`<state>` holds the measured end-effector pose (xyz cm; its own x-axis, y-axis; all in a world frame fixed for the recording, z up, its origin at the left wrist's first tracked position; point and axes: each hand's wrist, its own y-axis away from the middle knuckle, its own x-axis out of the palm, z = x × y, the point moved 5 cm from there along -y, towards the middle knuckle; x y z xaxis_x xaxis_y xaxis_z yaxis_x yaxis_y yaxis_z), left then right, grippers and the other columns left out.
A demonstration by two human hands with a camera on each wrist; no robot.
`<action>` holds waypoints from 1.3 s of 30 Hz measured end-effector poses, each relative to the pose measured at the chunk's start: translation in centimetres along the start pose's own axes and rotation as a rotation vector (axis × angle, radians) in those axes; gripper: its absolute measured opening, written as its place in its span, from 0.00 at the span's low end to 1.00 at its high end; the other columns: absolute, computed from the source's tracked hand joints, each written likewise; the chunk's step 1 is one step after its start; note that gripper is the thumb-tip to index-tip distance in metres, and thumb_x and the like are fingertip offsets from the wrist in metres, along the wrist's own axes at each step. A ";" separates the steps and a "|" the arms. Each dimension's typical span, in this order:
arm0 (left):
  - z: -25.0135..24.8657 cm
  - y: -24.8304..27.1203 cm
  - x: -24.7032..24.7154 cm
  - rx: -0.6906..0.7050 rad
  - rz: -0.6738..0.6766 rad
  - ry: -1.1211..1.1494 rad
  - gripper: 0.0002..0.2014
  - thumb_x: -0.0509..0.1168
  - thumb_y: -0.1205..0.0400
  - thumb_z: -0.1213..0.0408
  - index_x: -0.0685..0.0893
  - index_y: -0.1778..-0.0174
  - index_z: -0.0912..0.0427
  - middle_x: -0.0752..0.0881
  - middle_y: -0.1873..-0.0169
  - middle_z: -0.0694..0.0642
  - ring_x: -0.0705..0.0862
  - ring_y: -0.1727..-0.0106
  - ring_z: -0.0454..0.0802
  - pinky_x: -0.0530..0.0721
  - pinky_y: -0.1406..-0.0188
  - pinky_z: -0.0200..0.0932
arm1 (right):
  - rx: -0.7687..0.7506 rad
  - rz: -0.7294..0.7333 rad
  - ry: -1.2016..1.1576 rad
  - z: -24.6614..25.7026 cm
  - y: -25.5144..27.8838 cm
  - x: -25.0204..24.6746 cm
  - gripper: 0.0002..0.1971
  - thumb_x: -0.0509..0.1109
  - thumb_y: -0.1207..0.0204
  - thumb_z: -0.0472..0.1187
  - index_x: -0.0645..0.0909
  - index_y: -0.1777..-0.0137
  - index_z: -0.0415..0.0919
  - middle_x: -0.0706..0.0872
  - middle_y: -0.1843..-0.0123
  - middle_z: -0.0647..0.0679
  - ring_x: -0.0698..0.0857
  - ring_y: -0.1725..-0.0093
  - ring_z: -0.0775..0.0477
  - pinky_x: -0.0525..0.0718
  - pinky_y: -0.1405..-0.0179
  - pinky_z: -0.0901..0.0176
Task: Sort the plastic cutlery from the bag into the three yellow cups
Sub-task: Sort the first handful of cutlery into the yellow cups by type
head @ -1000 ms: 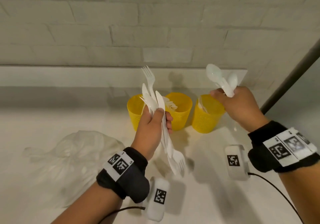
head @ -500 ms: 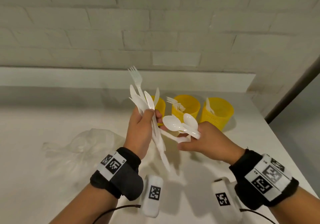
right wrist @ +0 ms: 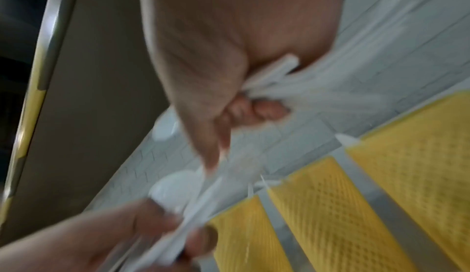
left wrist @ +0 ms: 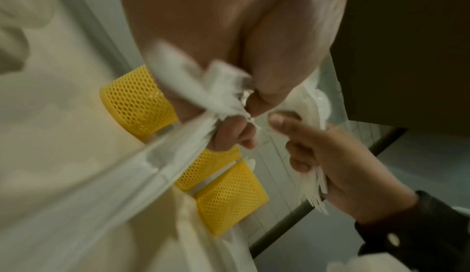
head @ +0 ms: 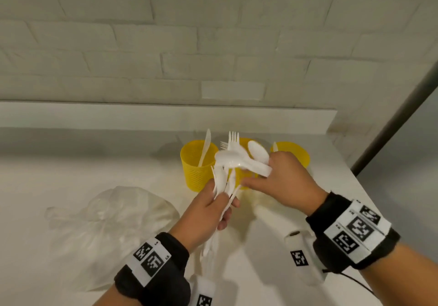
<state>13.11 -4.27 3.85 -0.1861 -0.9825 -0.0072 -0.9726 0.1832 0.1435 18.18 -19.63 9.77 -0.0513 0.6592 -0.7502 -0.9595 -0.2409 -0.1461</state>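
Three yellow mesh cups stand in a row at the back of the table. The left cup point(head: 194, 163) holds a knife point(head: 205, 148), the middle cup point(head: 244, 142) holds forks point(head: 233, 137), and a spoon tip shows in the right cup point(head: 296, 154). My left hand point(head: 213, 207) grips a bundle of white cutlery point(head: 221, 181) in front of the cups. My right hand point(head: 279, 177) holds two or more spoons point(head: 234, 160) by their handles, bowls pointing left over the bundle. Its forefinger reaches to the bundle. The wrist views show both grips point(left wrist: 223, 115) point(right wrist: 254, 107), blurred.
A crumpled clear plastic bag point(head: 106, 220) lies on the white table point(head: 71, 175) left of my left hand. A white brick wall with a low ledge point(head: 142, 116) runs behind the cups. The table's right edge point(head: 369, 187) lies just past the right cup.
My right hand came back from above the right cup, still holding the spoons, and now meets the bundle. My left hand sank lower and closer to the cups.
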 end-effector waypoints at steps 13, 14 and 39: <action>-1.4 0.3 0.3 0.095 0.056 0.022 0.10 0.51 0.12 0.71 0.78 0.43 0.64 0.85 0.63 0.59 0.79 0.70 0.47 0.79 0.68 0.37 | 0.348 -0.036 -0.763 -0.5 0.0 1.9 0.20 0.80 0.31 0.41 0.70 0.74 0.45 0.64 0.81 0.53 0.61 0.84 0.54 0.61 0.84 0.64; -1.3 0.4 0.4 0.091 0.078 0.007 0.10 0.51 0.12 0.71 0.77 0.42 0.64 0.86 0.64 0.59 0.80 0.68 0.48 0.80 0.66 0.39 | 0.360 -0.047 -0.799 -0.5 0.0 1.9 0.19 0.79 0.29 0.41 0.71 0.74 0.45 0.64 0.80 0.52 0.61 0.84 0.54 0.61 0.84 0.65; -0.2 -0.2 0.6 0.090 0.088 -0.064 0.14 0.50 0.12 0.69 0.78 0.36 0.53 0.89 0.58 0.56 0.75 0.70 0.48 0.79 0.66 0.43 | 0.325 -0.175 -0.902 0.1 -3.0 -1.8 0.09 0.74 0.25 0.43 0.83 0.63 0.40 0.82 0.75 0.52 0.64 0.85 0.56 0.63 0.87 0.66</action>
<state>13.26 -4.87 3.98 -0.2774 -0.9587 -0.0624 -0.9600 0.2741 0.0569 21.13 -20.01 11.62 0.0364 0.9975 0.0610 -0.9964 0.0316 0.0781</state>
